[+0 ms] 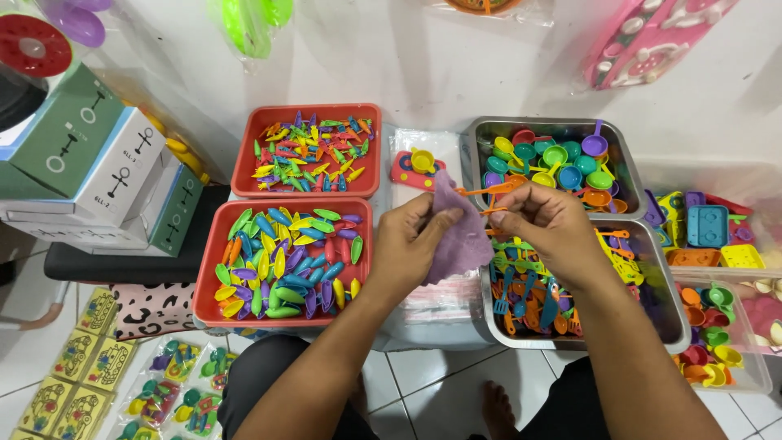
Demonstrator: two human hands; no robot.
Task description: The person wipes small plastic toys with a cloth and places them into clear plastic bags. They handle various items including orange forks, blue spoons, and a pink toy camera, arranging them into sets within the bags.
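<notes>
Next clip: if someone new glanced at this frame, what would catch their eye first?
Most likely the two hands at centre: the left hand and right hand together hold a soft purple plastic bag, the right also pinching thin orange plastic utensils. To the left sit two red plastic trays heaped with multicoloured toy pieces; to the right, metal trays of bright toy cookware.
</notes>
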